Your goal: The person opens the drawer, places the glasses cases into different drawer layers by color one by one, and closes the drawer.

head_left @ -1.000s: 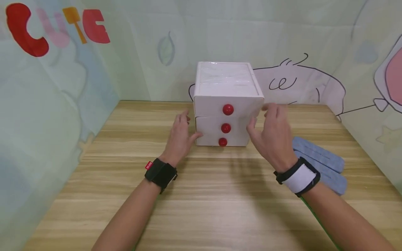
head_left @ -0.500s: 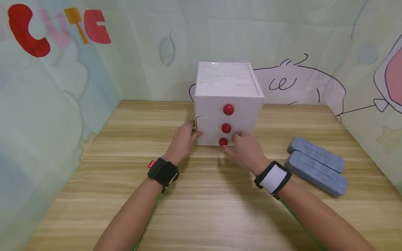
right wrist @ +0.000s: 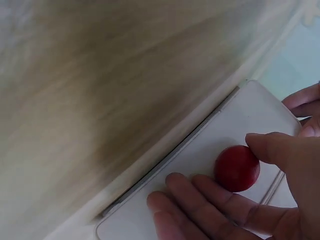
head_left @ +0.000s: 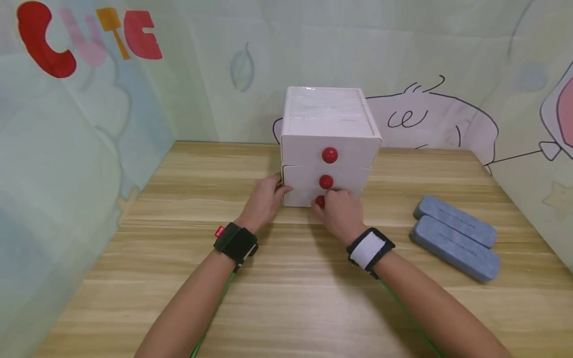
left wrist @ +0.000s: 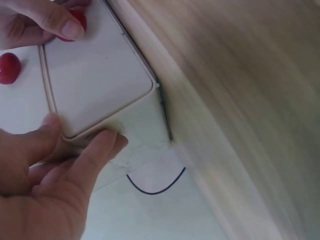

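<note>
A white drawer cabinet [head_left: 331, 112] stands on the wooden table [head_left: 268, 298], with red ball knobs in a column down its front. My left hand [head_left: 261, 204] holds its lower left edge. In the left wrist view the thumb [left wrist: 47, 132] rests at the front edge and the fingers [left wrist: 97, 150] lie against the side wall. My right hand [head_left: 341, 214] pinches the bottom red knob [right wrist: 237, 168] between thumb and fingers, its other fingers spread along the drawer front. The middle knob [head_left: 326, 182] and top knob [head_left: 330, 155] show above it. The drawer fronts look flush.
Two blue-grey oblong blocks [head_left: 454, 248] lie side by side on the table, right of my right forearm. Behind the cabinet hangs a printed cloth backdrop [head_left: 224, 109], which also lines the left and right sides. Each wrist wears a strap with a green cable.
My right hand has moved left and down from the cabinet's right side to the bottom knob and now pinches it. My left hand has slid slightly lower along the left edge.
</note>
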`<state>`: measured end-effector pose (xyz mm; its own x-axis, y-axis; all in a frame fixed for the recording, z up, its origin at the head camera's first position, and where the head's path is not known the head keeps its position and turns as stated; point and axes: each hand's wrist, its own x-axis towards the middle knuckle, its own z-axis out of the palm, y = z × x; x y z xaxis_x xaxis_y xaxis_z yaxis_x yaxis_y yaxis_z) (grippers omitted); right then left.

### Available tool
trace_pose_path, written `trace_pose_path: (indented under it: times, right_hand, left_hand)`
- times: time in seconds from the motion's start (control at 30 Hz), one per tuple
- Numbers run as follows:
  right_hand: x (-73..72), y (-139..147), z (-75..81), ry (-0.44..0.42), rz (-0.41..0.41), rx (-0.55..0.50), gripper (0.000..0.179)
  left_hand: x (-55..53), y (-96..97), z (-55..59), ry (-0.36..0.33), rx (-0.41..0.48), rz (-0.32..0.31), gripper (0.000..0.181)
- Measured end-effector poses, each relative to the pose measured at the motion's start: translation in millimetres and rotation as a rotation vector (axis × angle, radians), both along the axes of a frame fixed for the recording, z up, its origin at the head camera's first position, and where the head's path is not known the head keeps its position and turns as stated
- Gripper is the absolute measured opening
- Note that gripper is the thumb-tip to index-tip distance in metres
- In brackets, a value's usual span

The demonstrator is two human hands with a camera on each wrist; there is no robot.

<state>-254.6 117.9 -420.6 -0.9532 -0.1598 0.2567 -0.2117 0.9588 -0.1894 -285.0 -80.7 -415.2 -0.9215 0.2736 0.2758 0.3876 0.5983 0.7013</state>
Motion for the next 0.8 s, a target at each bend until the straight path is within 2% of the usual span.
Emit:
trace_pose_path:
  times: [0.1,0.2,0.5,0.8]
  right_hand:
    - [-1.5,-2.1,-3.4,0.050,-0.021,0.040,0.050]
    - [-2.4,-2.2,-4.8,0.069,-0.023,0.035,0.051]
    - [-3.1,-6.8,-4.0,0.060,-0.026,0.024,0.044]
    - [-3.9,-11.6,-3.2,0.088,-0.063,0.054,0.045]
  left_hand:
    - [-0.6,-0.4,-0.8,0.008,-0.009,0.003,0.026]
    - [-1.4,-0.7,-1.5,0.019,-0.014,0.004,0.025]
    - [-1.2,-1.3,-3.9,0.051,-0.043,0.014,0.024]
    - [-1.3,-1.2,-1.0,0.017,-0.018,0.029,0.024]
